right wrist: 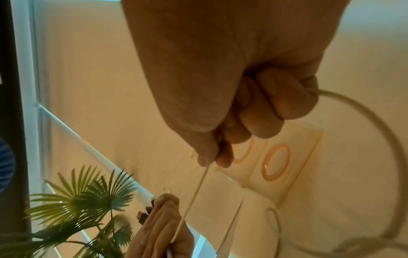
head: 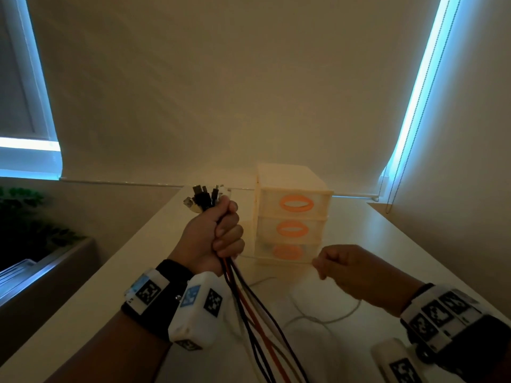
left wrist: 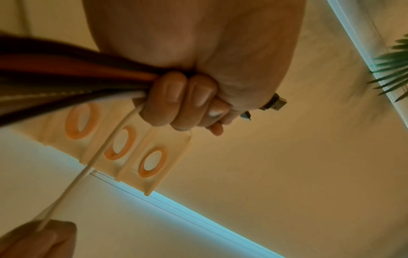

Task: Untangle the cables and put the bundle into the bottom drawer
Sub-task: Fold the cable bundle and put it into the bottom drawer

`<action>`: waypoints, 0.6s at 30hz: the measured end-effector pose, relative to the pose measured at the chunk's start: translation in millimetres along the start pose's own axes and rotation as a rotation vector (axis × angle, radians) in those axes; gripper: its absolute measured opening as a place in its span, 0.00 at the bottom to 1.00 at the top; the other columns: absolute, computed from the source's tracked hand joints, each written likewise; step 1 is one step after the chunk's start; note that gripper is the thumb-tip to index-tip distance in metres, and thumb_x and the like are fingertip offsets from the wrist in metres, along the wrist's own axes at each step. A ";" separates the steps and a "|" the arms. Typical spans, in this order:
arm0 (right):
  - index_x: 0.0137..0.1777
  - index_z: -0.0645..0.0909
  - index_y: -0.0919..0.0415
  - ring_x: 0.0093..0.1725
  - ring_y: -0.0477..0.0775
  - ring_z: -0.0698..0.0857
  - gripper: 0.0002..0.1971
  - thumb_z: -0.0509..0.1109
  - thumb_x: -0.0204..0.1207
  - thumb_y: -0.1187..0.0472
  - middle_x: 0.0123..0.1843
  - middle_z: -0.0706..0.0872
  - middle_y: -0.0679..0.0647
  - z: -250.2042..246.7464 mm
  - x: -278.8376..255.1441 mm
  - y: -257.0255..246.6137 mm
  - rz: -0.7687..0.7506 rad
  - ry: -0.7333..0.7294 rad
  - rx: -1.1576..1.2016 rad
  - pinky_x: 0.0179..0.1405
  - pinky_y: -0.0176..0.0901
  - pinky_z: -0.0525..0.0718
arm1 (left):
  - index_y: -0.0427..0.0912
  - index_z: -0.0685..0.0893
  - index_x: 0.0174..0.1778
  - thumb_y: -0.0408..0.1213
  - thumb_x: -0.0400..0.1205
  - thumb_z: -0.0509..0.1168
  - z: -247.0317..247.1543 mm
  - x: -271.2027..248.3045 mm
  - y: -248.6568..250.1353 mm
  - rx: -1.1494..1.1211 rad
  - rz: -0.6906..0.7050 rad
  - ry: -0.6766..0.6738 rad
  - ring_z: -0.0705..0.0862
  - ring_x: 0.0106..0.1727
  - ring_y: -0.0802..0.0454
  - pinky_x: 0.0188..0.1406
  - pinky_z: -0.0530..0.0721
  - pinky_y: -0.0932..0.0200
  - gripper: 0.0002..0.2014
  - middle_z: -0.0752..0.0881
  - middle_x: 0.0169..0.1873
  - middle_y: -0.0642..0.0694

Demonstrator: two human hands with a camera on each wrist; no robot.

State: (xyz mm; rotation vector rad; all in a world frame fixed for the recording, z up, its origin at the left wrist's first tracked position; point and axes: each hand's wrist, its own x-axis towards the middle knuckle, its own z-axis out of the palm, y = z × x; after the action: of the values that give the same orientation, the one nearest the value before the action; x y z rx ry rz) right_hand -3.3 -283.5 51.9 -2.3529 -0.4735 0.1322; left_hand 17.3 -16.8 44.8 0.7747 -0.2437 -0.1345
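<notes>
Left hand (head: 213,239) clenches cable bundle (head: 260,313), plugs up — right hand (head: 356,269) pinches white cable (head: 276,261) taut, apparently separating it; drawer unit (head: 293,217) behind.

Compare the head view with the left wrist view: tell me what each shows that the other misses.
Only the head view shows the black and orange cables hanging from the left hand toward the table, the loose white loop lying there, and both wrist cameras.

Only the left wrist view shows the fingertips curled round the bundle from below, and a plant.

Both show the three-drawer unit with orange oval handles, all drawers closed, the connector ends above the fist, and the white cable stretched to the right hand, which pinches it.
</notes>
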 end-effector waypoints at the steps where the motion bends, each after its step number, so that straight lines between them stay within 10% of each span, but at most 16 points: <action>1: 0.39 0.83 0.56 0.21 0.42 0.67 0.15 0.66 0.83 0.49 0.19 0.70 0.42 -3.9 -0.5 4.4 -0.016 0.038 -0.024 0.21 0.31 0.68 | 0.41 0.77 0.40 0.46 0.91 0.56 1.2 -0.3 -1.5 0.007 -0.014 -0.012 0.59 0.11 0.60 0.10 0.56 0.69 0.17 0.63 0.15 0.53; 6: 0.38 0.83 0.55 0.24 0.39 0.74 0.17 0.66 0.83 0.47 0.25 0.76 0.44 -6.3 15.2 4.0 -0.041 0.211 -0.261 0.27 0.30 0.69 | 0.40 0.77 0.42 0.46 0.91 0.57 1.5 -2.8 -8.5 -0.031 -0.206 -0.300 0.60 0.13 0.58 0.10 0.60 0.66 0.15 0.68 0.16 0.52; 10: 0.41 0.85 0.63 0.28 0.46 0.75 0.19 0.64 0.85 0.48 0.28 0.78 0.48 -5.4 41.2 -25.5 -0.002 0.310 -0.128 0.33 0.42 0.73 | 0.40 0.74 0.37 0.43 0.90 0.57 14.4 -12.5 -21.1 0.168 -0.329 -0.272 0.81 0.17 0.50 0.10 0.70 0.67 0.17 0.88 0.31 0.36; 14: 0.37 0.82 0.61 0.18 0.45 0.71 0.17 0.65 0.85 0.53 0.18 0.74 0.45 0.9 42.4 -74.5 -0.058 0.254 0.269 0.20 0.37 0.67 | 0.37 0.79 0.32 0.44 0.87 0.59 23.8 -14.9 -27.7 0.238 -0.319 -0.182 0.88 0.63 0.28 0.54 0.91 0.40 0.20 0.86 0.61 0.23; 16: 0.39 0.82 0.60 0.17 0.41 0.72 0.14 0.65 0.85 0.56 0.19 0.76 0.44 10.6 33.4 -90.4 -0.098 0.129 0.287 0.17 0.33 0.69 | 0.36 0.86 0.33 0.43 0.89 0.57 27.3 -16.0 -26.3 0.186 -0.269 -0.106 0.90 0.58 0.31 0.59 0.87 0.31 0.23 0.90 0.51 0.27; 18: 0.42 0.82 0.57 0.19 0.36 0.73 0.11 0.65 0.85 0.57 0.24 0.78 0.43 22.5 27.6 -95.2 -0.154 0.037 0.137 0.19 0.32 0.71 | 0.35 0.90 0.38 0.42 0.90 0.57 30.9 -16.0 -25.6 0.148 -0.173 0.000 0.92 0.41 0.37 0.45 0.92 0.35 0.23 0.90 0.39 0.34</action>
State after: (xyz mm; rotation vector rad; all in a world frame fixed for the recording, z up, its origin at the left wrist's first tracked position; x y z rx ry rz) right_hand -11.2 -194.9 100.9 -2.1727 -0.6062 0.0474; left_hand -7.2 -52.5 45.3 0.9432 -0.1875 -0.2816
